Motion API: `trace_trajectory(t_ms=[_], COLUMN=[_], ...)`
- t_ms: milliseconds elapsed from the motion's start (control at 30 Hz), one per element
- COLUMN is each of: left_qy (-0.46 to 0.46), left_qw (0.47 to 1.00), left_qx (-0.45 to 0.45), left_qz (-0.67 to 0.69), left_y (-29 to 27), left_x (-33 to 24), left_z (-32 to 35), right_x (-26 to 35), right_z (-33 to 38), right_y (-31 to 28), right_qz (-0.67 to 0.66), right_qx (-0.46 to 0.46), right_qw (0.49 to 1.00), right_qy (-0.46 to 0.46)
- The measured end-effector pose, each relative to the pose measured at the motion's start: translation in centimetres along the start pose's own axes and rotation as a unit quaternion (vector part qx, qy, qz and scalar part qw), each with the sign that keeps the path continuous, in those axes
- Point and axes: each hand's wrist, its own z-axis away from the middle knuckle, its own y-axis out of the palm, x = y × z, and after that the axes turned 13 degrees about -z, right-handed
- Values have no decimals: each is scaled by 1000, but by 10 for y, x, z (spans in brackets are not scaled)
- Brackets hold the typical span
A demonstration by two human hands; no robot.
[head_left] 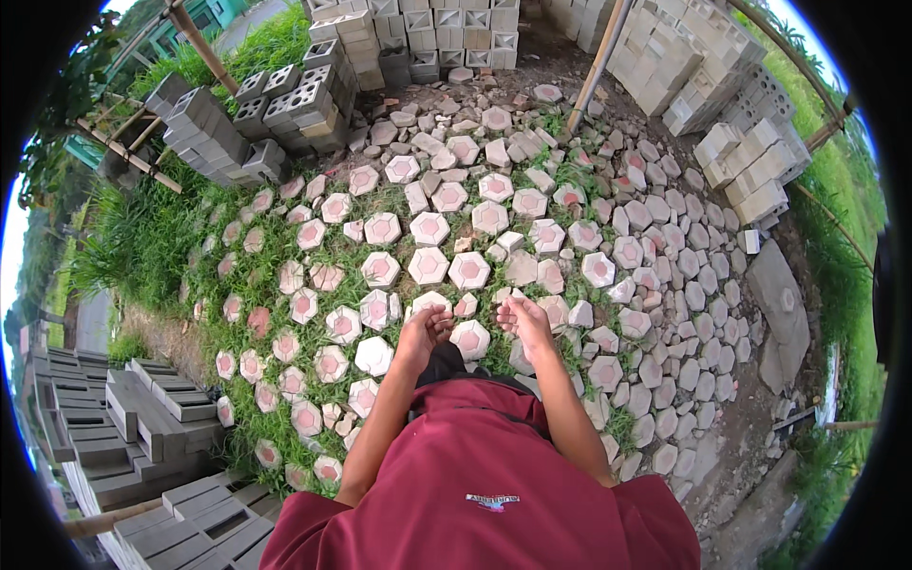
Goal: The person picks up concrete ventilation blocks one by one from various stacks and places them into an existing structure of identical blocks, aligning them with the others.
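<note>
Head view, looking straight down: my two bare hands hang side by side over a white-and-pink hexagonal paver [469, 338] lying on the ground just between them. My left hand [423, 328] has its fingers loosely curled and holds nothing; its fingertips are near the paver's left edge, though I cannot tell whether they touch it. My right hand [525, 318] is spread narrow, palm down, also empty, just at the paver's upper right.

I judge the work to be at a reach: that paver lies flat among its neighbours and is not lifted. Around it, from nine through twelve o'clock, a wide patch of similar hexagonal pavers [428, 266] lies spread over grass [142, 247], loosely spaced with green showing between them. At two to four o'clock plain grey hexagonal pavers [684, 285] lie closer together on bare earth.

Farther out, stacked grey hollow blocks [285, 100] stand at eleven o'clock, pale block stacks [750, 161] at one to two o'clock, and long grey bricks [142, 427] at eight o'clock. Bamboo poles [597, 66] lean at the edges. It is an open yard in daylight.
</note>
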Motion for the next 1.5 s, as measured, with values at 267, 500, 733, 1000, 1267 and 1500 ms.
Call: trace_trajectory(t_ms=[267,500,733,1000,1267,1500], left_qy=[-9,22,108,78,76,114], left_qw=[996,1000,986,995,988,979], left_qx=[-44,-1,7,-63,-131,-154], left_qz=[71,5,-128,-9,35,68], left_y=[-17,-28,-45,-64,-73,-43], left_x=[-76,-226,-385,-437,-506,-584], left_z=[-135,-268,-357,-434,-575,-712], right_x=[28,84,160,211,273,341], right_z=[-119,-280,-398,-533,-733,-891], right_y=[23,104,218,245,277,314], right_qz=[30,34,83,89,193,364], right_qx=[-7,-28,23,4,33,157], right_qw=[997,999,996,996,981,908], right_qy=[74,21,-35,-2,-12,-133])
